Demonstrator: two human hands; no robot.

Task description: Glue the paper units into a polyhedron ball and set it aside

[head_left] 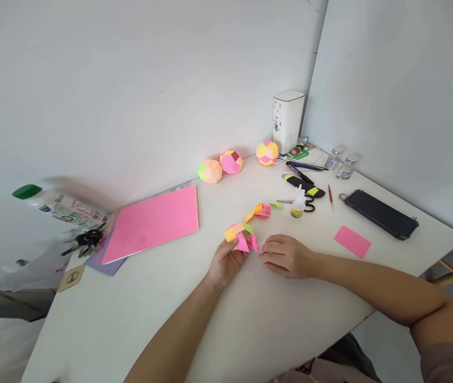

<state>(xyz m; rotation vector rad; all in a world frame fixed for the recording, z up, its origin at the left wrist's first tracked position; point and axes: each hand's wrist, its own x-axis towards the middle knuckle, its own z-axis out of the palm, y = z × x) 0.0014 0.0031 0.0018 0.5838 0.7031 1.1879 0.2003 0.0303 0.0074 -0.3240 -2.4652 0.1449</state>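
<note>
The paper model (pixel 235 232) is sitting just below the middle of the frame, gripped at its lower left. It is showing folded faces in pale orange, green and bright pink. Orange is covering the upper left, green (only a small patch) is lying at the upper right, and a pink flap (pixel 242 243) is pointing downward. A narrower pink strip (pixel 254 243) is jutting out at the right.

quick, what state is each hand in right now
Left hand: closed, holding the colored paper shape.
Right hand: partly curled beside it; whether it holds anything cannot be told.
</note>
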